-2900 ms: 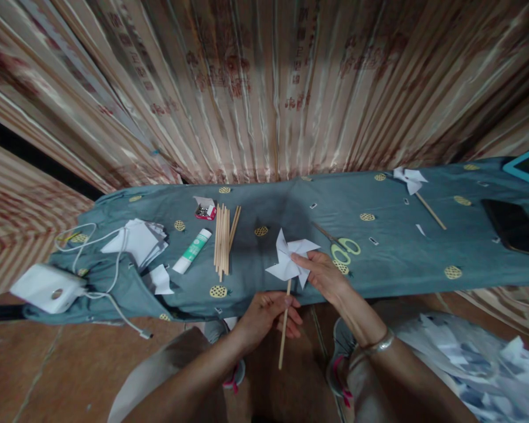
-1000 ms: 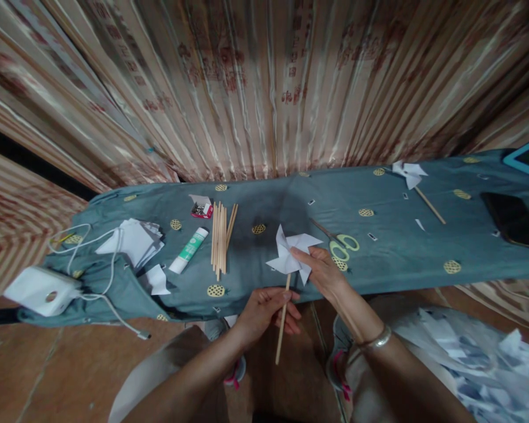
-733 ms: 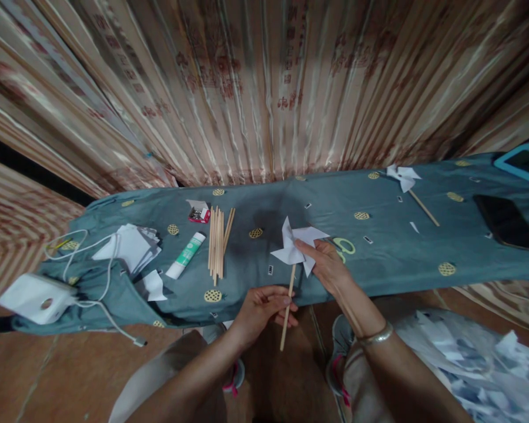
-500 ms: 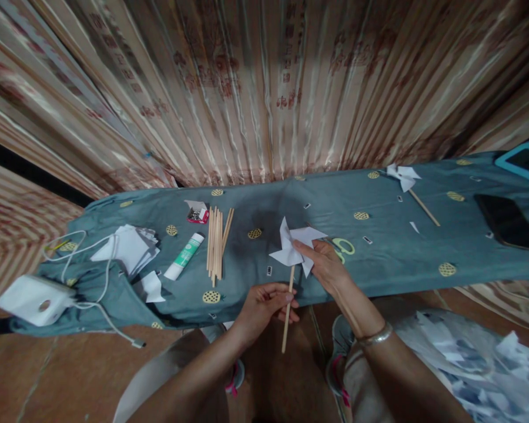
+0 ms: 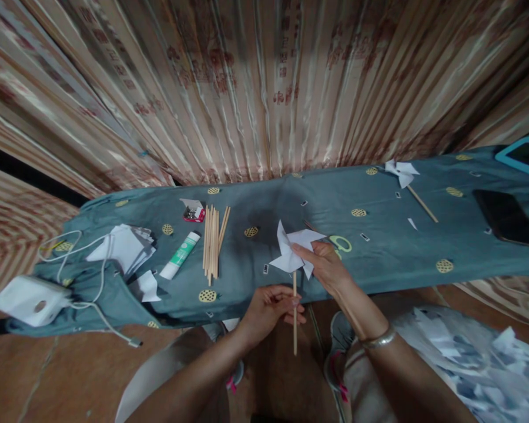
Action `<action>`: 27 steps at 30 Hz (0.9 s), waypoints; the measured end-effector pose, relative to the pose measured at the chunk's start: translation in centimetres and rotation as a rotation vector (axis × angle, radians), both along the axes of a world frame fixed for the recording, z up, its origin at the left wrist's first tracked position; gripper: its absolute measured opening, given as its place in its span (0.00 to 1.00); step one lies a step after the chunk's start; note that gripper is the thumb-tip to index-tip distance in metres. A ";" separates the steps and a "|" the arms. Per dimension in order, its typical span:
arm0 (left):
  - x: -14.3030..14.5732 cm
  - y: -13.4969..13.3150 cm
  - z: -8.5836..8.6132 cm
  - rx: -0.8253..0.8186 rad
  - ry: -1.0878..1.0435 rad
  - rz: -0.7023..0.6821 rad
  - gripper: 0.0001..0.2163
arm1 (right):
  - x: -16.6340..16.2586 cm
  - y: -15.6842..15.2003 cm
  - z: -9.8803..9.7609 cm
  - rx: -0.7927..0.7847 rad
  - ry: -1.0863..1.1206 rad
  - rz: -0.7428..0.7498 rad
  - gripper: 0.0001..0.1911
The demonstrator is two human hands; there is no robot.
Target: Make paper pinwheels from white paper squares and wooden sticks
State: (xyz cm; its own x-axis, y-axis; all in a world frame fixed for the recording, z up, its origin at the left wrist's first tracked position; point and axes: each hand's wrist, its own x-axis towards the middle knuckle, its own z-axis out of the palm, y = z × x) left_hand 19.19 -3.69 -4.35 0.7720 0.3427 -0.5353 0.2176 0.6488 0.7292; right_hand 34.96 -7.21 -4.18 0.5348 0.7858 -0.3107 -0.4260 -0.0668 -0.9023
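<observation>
A white paper pinwheel (image 5: 285,258) is held over the near edge of the cloth-covered table. My left hand (image 5: 270,311) pinches its wooden stick (image 5: 295,338), which points down almost upright. On the paper head, my right hand (image 5: 324,261) presses its thumb near the centre while the other fingers go behind, partly hidden. Scissors with light green handles (image 5: 340,244) lie just beyond that hand, half covered by it and the paper. A second pinwheel (image 5: 403,172) rests on the cloth at the far right.
Left of the hands are wooden sticks (image 5: 211,244), a glue stick (image 5: 180,254), an open box of pins (image 5: 193,211), stacked paper (image 5: 126,247) and a white device (image 5: 33,301) with a cable. A black phone (image 5: 506,217) lies right. A bag of paper scraps (image 5: 480,364) stands below.
The pinwheel's stick has swung from a slight slant to nearly upright, its lower end moving right with my left hand. My right hand keeps its hold on the paper.
</observation>
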 end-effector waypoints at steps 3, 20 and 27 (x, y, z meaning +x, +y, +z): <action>-0.2 -0.6 -0.2 -0.071 -0.020 -0.057 0.22 | -0.3 -0.3 0.0 -0.036 0.017 0.085 0.20; -2.3 -3.0 -2.0 -0.194 -0.071 -0.109 0.22 | -0.5 -0.6 -0.2 -0.159 -0.405 0.490 0.17; -2.6 -3.4 -1.9 -0.262 -0.052 -0.079 0.23 | 0.7 1.6 1.2 -0.519 -0.958 0.816 0.19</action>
